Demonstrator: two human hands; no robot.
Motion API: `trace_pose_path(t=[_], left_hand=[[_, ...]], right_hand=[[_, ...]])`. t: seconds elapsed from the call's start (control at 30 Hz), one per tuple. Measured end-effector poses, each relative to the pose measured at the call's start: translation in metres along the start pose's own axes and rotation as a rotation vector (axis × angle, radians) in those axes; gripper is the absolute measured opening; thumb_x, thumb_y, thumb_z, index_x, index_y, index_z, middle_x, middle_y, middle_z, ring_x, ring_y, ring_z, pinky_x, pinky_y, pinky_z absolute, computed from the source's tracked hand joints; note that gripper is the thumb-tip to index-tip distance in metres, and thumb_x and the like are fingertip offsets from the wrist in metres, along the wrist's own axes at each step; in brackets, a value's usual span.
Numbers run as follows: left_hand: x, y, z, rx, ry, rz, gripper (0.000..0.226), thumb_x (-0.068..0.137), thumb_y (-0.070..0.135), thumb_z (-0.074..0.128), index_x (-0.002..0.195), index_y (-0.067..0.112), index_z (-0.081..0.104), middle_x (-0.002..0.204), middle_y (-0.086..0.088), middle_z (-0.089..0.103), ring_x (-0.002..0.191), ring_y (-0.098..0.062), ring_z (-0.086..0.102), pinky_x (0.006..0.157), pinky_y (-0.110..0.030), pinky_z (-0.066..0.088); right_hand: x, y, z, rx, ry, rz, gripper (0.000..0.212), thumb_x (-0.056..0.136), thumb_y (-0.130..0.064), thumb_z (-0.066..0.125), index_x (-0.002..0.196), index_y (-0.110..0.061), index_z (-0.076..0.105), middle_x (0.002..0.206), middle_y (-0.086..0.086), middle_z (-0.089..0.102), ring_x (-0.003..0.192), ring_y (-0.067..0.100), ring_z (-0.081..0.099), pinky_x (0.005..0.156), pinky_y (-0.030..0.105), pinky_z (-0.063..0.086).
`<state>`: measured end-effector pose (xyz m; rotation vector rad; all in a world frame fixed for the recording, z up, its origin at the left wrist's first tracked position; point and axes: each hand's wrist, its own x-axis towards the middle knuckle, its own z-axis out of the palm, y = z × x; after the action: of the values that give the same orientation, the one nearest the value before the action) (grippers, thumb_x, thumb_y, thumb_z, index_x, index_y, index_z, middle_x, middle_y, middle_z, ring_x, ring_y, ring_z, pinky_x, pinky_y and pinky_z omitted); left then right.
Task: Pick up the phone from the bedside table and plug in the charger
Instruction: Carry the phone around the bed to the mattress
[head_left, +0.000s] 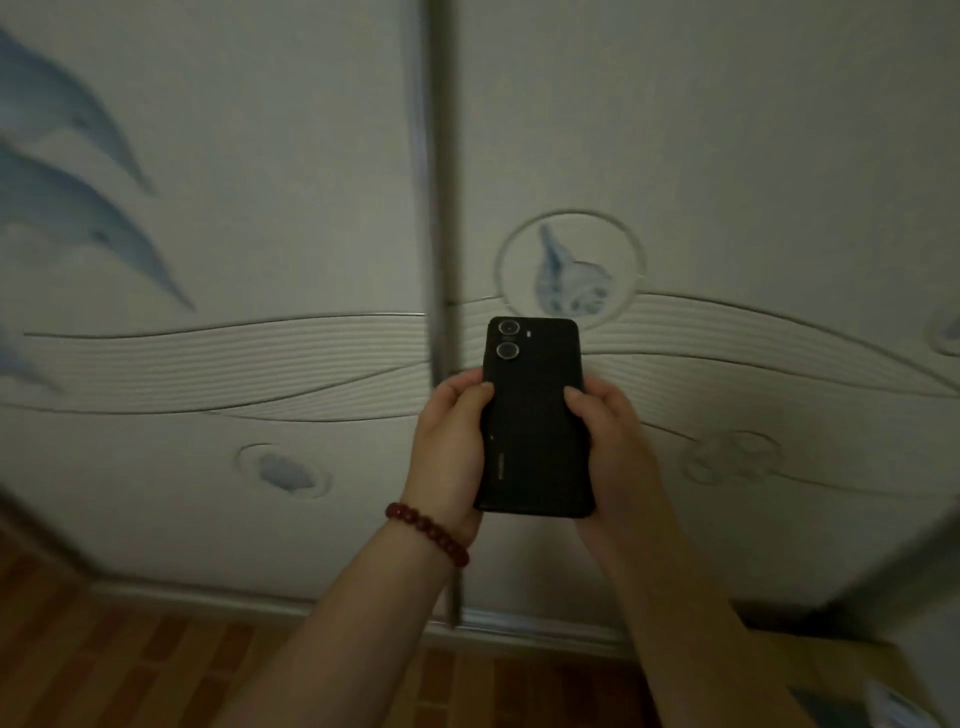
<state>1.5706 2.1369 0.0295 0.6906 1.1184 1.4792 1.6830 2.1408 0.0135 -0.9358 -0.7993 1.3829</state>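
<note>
Phone (535, 421), black, back camera side facing the viewer, held upright in mid-air before pale wardrobe doors (260, 208) painted with blue dolphins. Left hand (449, 447) and right hand (613, 441) clasp its long edges. Its screen is hidden.

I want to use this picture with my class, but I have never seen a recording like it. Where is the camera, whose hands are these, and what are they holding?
There is no machine here: a person wears one wide-angle camera on the head, looking forward and down, so you see that person's own arms. The left hand, with a dark red bead bracelet on its wrist, and the right hand together hold a black phone, back towards the camera, its two lenses at the top. Each grip wraps one long edge. Behind stand pale wardrobe doors decorated with blue dolphins and wavy lines. Wooden floor shows below. No charger or bedside table is visible.
</note>
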Motion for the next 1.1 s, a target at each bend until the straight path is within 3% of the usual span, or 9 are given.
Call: trace_pose_path(t=[0.13, 0.3, 0.43, 0.7, 0.93, 1.1], left_hand=[[0.008, 0.048, -0.09, -0.026, 0.14, 0.053, 0.012, 0.088, 0.015, 0.05, 0.094, 0.016, 0.061, 0.09, -0.011, 0.068, 0.08, -0.024, 0.064, 0.072, -0.039, 0.054], [0.014, 0.102, -0.2, -0.026, 0.344, 0.139, 0.019, 0.088, 0.017, 0.051, 0.103, 0.012, 0.061, 0.096, -0.013, 0.068, 0.084, -0.025, 0.066, 0.067, -0.036, 0.055], [0.013, 0.132, -0.273, -0.046, 0.515, 0.17, 0.014, 0.088, 0.019, 0.051, 0.095, 0.016, 0.062, 0.091, -0.01, 0.069, 0.084, -0.025, 0.067, 0.069, -0.038, 0.056], [0.021, 0.175, -0.395, -0.108, 0.818, 0.214, 0.013, 0.088, 0.027, 0.052, 0.095, 0.024, 0.062, 0.094, -0.005, 0.069, 0.084, -0.022, 0.068, 0.067, -0.036, 0.058], [0.055, 0.221, -0.483, -0.132, 1.015, 0.268, 0.013, 0.087, 0.031, 0.052, 0.097, 0.029, 0.061, 0.099, -0.003, 0.066, 0.082, -0.021, 0.068, 0.06, -0.034, 0.058], [0.093, 0.257, -0.532, -0.173, 1.109, 0.312, 0.012, 0.087, 0.03, 0.051, 0.094, 0.031, 0.061, 0.104, -0.005, 0.065, 0.089, -0.024, 0.067, 0.074, -0.044, 0.057]], right_hand=[[-0.001, 0.046, 0.098, 0.041, -0.13, 0.077, 0.009, 0.09, -0.017, 0.057, 0.095, -0.018, 0.064, 0.075, 0.002, 0.076, 0.067, 0.019, 0.073, 0.049, 0.03, 0.056], [-0.008, 0.1, 0.212, 0.058, -0.33, 0.207, 0.009, 0.09, -0.02, 0.057, 0.092, -0.022, 0.066, 0.077, 0.002, 0.077, 0.068, 0.017, 0.074, 0.049, 0.03, 0.055], [-0.017, 0.138, 0.29, 0.017, -0.445, 0.284, 0.01, 0.089, -0.022, 0.058, 0.097, -0.021, 0.065, 0.082, 0.004, 0.077, 0.072, 0.02, 0.074, 0.051, 0.033, 0.057], [-0.023, 0.211, 0.419, -0.015, -0.723, 0.431, 0.018, 0.09, -0.021, 0.056, 0.104, -0.023, 0.068, 0.085, 0.005, 0.077, 0.073, 0.02, 0.075, 0.05, 0.03, 0.056], [-0.006, 0.259, 0.532, -0.051, -0.959, 0.544, 0.024, 0.092, -0.032, 0.054, 0.113, -0.032, 0.065, 0.105, 0.009, 0.073, 0.086, 0.024, 0.073, 0.059, 0.033, 0.058], [0.02, 0.284, 0.607, -0.057, -1.081, 0.559, 0.029, 0.092, -0.035, 0.052, 0.12, -0.033, 0.06, 0.111, 0.009, 0.07, 0.097, 0.027, 0.069, 0.065, 0.037, 0.059]])
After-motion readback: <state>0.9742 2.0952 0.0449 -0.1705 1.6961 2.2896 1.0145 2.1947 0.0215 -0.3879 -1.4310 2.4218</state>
